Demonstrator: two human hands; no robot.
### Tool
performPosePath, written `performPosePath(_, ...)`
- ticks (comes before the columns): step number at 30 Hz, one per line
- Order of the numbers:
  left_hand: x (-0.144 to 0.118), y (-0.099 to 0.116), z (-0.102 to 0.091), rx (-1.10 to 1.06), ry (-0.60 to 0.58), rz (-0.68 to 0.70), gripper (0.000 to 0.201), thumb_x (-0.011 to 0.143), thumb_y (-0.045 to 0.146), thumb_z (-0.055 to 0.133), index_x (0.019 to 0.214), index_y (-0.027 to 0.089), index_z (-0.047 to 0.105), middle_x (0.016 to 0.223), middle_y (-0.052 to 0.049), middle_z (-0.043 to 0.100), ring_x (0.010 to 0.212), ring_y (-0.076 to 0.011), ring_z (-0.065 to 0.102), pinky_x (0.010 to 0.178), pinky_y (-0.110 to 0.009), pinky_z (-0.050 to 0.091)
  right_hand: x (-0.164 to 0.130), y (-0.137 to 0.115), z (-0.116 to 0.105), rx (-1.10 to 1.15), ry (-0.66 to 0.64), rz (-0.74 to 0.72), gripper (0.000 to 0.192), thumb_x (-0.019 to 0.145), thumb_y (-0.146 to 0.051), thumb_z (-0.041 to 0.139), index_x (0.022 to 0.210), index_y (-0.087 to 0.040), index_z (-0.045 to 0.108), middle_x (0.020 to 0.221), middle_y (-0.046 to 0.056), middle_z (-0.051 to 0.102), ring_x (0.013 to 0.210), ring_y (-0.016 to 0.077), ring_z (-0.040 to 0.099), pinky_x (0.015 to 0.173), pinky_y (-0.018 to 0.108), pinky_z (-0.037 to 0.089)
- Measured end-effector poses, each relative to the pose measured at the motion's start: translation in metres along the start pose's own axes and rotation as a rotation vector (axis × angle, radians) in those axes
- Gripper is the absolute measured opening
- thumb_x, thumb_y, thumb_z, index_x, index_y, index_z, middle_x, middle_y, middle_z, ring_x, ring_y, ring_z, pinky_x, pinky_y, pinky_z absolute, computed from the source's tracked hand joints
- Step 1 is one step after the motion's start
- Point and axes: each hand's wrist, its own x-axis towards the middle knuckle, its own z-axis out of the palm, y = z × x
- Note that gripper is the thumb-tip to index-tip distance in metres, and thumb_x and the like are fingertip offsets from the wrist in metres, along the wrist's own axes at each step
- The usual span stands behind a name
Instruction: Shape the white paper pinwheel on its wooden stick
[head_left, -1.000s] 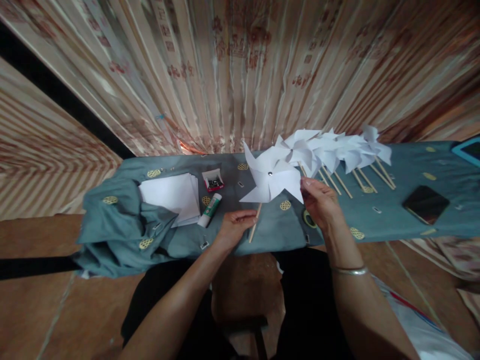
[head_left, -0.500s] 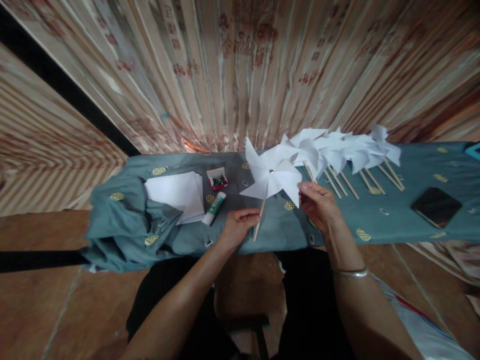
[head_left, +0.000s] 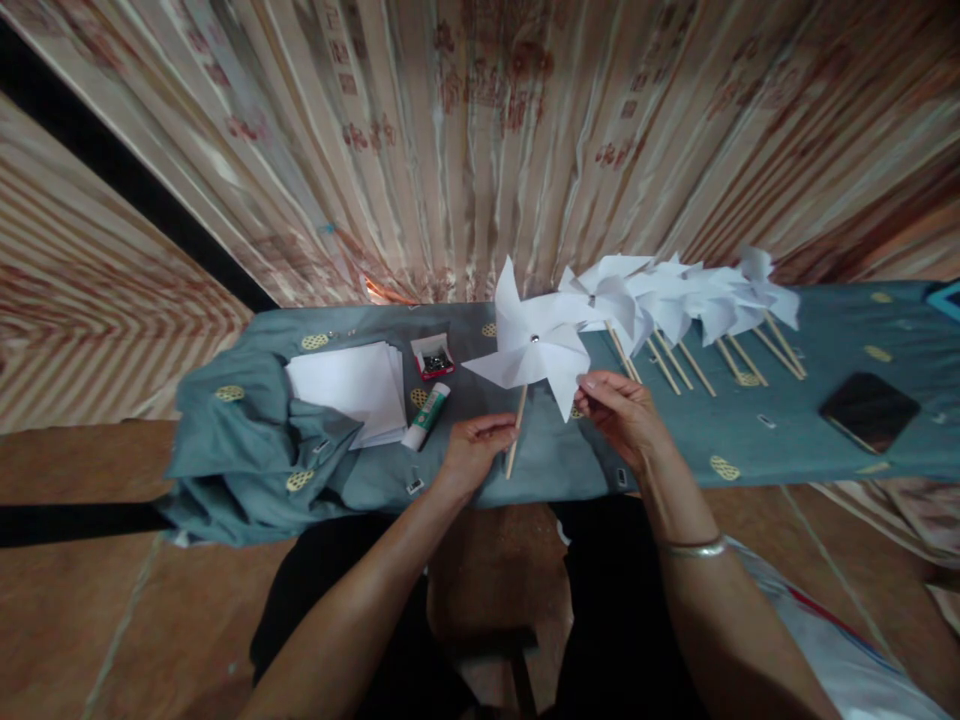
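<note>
While the left hand (head_left: 474, 448) pinches the wooden stick (head_left: 514, 432) of a white paper pinwheel (head_left: 533, 343), the right hand (head_left: 625, 413) grips the tip of its lower right blade between fingertips. Just left of the left hand lie a glue stick (head_left: 425, 416), a small box of pins (head_left: 433, 357) and a paper stack (head_left: 352, 387). Beyond the right hand, finished pinwheels (head_left: 675, 297) lie in a row; a phone (head_left: 868, 410) rests farther right.

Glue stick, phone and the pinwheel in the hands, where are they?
glue stick (head_left: 425, 416), head view, on its white and green body.
phone (head_left: 868, 411), head view, middle of its dark screen.
pinwheel (head_left: 534, 340), head view, on the pin at its centre.
</note>
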Motion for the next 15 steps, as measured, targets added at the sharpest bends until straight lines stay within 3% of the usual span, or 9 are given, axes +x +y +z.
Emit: performPosePath(15,0.0,-0.002,0.0,-0.005,0.0,0.006,0.029,0.057,0.032,0.084,0.082,0.017,0.08,0.078,-0.005,0.077,0.072,-0.0179,0.065,0.069,-0.028,0.052,-0.008,0.007,0.013,-0.018,-0.068,0.081,0.03,0.051,-0.042,0.093,0.064,-0.022,0.075,0.062,0.0,0.071,0.054,0.0086,0.058,0.052,0.02,0.047)
